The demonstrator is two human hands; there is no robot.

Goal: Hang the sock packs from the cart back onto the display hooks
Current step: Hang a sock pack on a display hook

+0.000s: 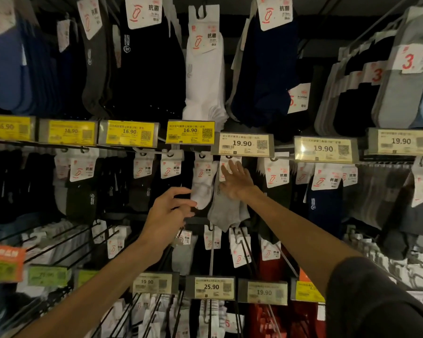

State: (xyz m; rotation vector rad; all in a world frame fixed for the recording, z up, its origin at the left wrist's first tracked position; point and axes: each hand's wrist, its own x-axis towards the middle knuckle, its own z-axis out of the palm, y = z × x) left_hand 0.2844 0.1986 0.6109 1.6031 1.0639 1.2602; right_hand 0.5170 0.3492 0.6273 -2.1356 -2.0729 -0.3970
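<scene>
A grey sock pack hangs on the middle row under the 19.90 price tag, its white header card up at the hook. My right hand lies on it with fingers straight, fingertips reaching the card. Just left of it hangs a white sock pack. My left hand is below and left of the white pack, fingers loosely curled, fingertips near its toe; whether they touch it I cannot tell. No cart is in view.
Rows of hanging sock packs fill the wall: dark ones at upper left, white ones at top centre, grey ones at right. Bare black hooks jut out at lower left. Price tags line the lower rail.
</scene>
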